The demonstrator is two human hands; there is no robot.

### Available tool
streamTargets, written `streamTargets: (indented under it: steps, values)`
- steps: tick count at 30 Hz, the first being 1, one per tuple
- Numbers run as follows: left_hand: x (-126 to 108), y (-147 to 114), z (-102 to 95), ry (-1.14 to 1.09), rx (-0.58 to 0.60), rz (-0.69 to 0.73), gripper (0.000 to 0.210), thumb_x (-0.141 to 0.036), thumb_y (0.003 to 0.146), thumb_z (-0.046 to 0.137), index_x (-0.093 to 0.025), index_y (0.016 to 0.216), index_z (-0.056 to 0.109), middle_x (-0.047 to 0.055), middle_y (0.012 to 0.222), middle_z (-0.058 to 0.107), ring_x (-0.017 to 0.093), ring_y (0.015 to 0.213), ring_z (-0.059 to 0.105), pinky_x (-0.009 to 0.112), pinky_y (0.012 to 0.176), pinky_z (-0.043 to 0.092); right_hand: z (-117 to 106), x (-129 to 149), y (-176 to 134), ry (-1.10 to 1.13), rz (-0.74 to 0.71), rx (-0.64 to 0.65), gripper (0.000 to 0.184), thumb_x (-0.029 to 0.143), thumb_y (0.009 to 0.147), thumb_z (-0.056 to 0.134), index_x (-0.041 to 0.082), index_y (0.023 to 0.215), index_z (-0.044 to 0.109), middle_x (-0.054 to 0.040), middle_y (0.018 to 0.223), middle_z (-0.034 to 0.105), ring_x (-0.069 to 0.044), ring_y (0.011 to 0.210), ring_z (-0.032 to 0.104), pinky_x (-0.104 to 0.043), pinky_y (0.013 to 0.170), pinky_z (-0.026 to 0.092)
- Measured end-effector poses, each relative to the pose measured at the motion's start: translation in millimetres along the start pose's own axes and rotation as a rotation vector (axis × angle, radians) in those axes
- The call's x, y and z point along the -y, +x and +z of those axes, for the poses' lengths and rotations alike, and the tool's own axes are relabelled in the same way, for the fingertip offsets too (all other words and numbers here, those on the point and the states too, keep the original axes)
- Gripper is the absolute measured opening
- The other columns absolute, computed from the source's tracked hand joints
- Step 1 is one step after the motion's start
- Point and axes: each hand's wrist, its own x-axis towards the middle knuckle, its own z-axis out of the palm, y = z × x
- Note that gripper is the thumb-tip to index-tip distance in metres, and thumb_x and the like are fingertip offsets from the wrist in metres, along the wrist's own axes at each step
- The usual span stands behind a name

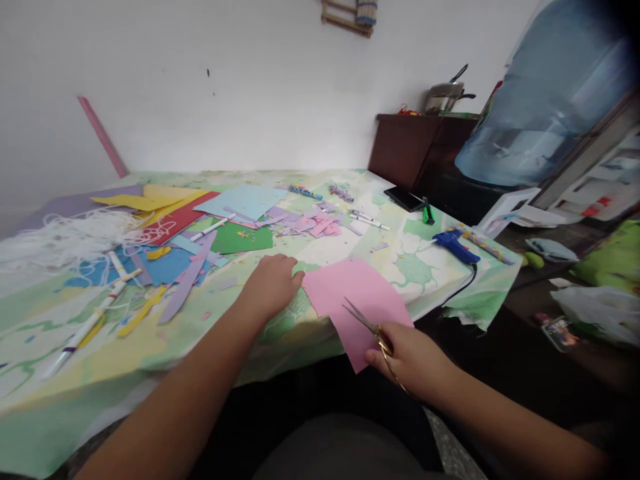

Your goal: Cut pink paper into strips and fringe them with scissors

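Note:
My right hand is closed round the gold handles of a pair of scissors. The silver blades point up and left, lying over a pink sheet of paper and slightly parted. This sheet rests on the table's front edge, one corner hanging over it, and my right fingers overlap its lower right part. Beside the sheet's left corner is my left hand, back upward, low over the tablecloth. Its thumb stands apart from the bent fingers and comes close to the paper's corner; whether they touch is unclear.
Coloured paper, pink and purple scraps, markers and white string spread across the table's left and middle. At right lie a blue glue gun with its cord, a green-handled tool and a black phone-like slab.

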Motion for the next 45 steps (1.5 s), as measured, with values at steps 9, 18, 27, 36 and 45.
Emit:
streamTargets:
  steps: [9,18,27,36,45]
  values:
    - [-2,28,12.0,-0.102,0.177,0.041,0.019,-0.035,0.059,0.047,-0.016,0.058,0.052,0.009,0.07,0.054,0.021,0.068,0.049,0.029,0.058,0.032,-7,-33,31,-0.298,0.038,-0.472,0.045,0.058,0.061,0.044,0.014,0.071,0.044,-0.0089,0.071,0.047,-0.022,0.072,0.043,-0.033,0.067,0.033]
    - [14,25,1.5,-0.551,0.23,-0.132,0.016,-0.023,0.053,0.051,-0.018,0.069,0.052,-0.001,0.06,0.053,0.013,0.054,0.047,0.023,0.049,0.032,-29,-39,73,-0.354,0.049,-0.334,0.051,0.061,0.059,0.042,0.013,0.076,0.047,-0.01,0.077,0.05,-0.023,0.077,0.044,-0.031,0.066,0.033]
    - [24,12,-10.7,-1.22,0.208,-0.412,0.012,-0.021,0.057,0.054,-0.016,0.06,0.044,-0.003,0.05,0.048,0.008,0.048,0.051,0.021,0.048,0.043,-47,-21,140,-0.299,-0.067,-0.368,0.041,0.053,0.062,0.046,0.014,0.074,0.048,-0.0091,0.078,0.051,-0.021,0.076,0.045,-0.028,0.062,0.032]
    - [-3,-42,-1.8,-1.811,-0.098,-0.698,0.012,-0.012,0.064,0.053,-0.016,0.071,0.044,0.002,0.075,0.058,0.011,0.071,0.057,0.026,0.067,0.046,-78,44,126,0.214,-0.152,-0.309,0.041,0.057,0.066,0.036,0.017,0.064,0.041,0.0018,0.058,0.042,-0.01,0.054,0.038,-0.021,0.048,0.028]
    - [0,-86,23.1,-1.941,0.312,-0.886,0.029,-0.036,0.072,0.038,-0.011,0.062,0.05,0.0,0.048,0.049,0.008,0.037,0.045,0.019,0.033,0.031,-6,9,31,0.543,-0.255,0.34,0.043,0.056,0.072,0.026,0.016,0.064,0.037,0.002,0.058,0.033,-0.008,0.051,0.028,-0.02,0.043,0.024]
